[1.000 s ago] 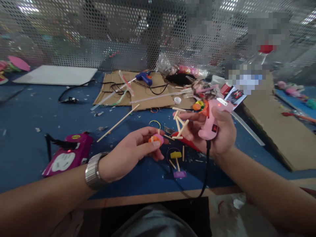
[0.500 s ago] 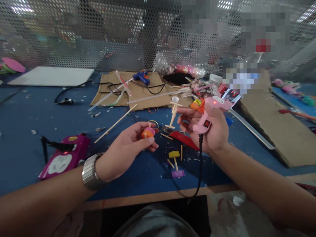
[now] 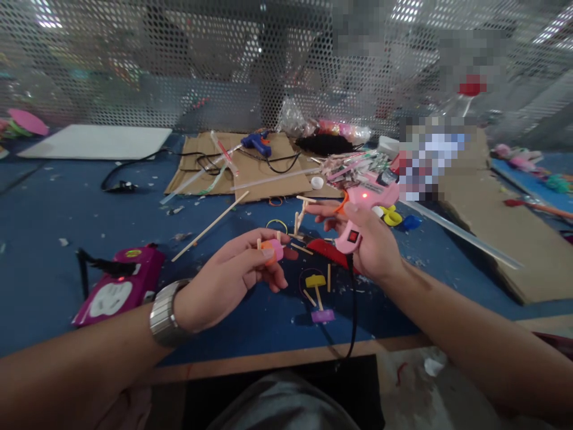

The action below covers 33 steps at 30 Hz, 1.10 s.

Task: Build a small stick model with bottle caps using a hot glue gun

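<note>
My left hand pinches a small orange and pink piece with short wooden sticks poking out of it, held over the blue table. My right hand grips a pink glue gun with its red light on and a black cord hanging down; its fingertips also hold a little frame of glued wooden sticks. The two hands are close together, the stick frame just above and right of the orange piece. Below them on the table stands a small yellow and purple stick figure.
A red curved piece lies under my right hand. A pink power strip sits at the left. Cardboard at the back carries a blue glue gun, cables and glue sticks. A long wooden skewer, yellow and blue bits, and more cardboard are nearby.
My right hand has lowered and moved left with the glue gun and stick frame, toward my left hand. My left hand stayed nearly in place, turning the orange piece a little.
</note>
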{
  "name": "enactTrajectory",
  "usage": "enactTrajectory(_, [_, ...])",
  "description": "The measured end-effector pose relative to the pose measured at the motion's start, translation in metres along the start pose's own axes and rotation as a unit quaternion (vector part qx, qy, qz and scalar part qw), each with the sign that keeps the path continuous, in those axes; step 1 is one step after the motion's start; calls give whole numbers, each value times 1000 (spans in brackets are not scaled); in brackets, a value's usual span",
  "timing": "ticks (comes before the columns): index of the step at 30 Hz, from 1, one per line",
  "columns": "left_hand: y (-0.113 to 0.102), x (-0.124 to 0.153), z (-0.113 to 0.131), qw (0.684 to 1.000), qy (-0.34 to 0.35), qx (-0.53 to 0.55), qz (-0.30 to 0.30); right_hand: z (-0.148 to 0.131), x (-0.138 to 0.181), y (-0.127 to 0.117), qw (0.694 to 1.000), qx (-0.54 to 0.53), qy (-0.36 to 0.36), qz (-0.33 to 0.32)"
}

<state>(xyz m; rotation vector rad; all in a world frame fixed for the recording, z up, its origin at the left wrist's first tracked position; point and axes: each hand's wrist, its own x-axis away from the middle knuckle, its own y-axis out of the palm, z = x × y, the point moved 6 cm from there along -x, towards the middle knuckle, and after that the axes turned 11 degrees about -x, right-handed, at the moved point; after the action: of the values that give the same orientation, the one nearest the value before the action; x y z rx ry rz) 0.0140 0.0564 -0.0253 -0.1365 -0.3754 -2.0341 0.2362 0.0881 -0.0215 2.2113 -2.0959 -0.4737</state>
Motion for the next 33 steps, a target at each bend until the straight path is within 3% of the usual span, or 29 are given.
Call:
enactTrajectory(10, [2, 0, -2, 999, 2, 28, -31, -9, 2, 9, 997, -58, 43, 6])
enactTrajectory(25, [1, -1, 3, 986, 61, -158, -4, -11, 0, 11, 994, -96, 57, 9])
enactTrajectory(33, [1, 0, 9, 978, 76, -193, 14, -11, 1, 8, 991, -119, 65, 15])
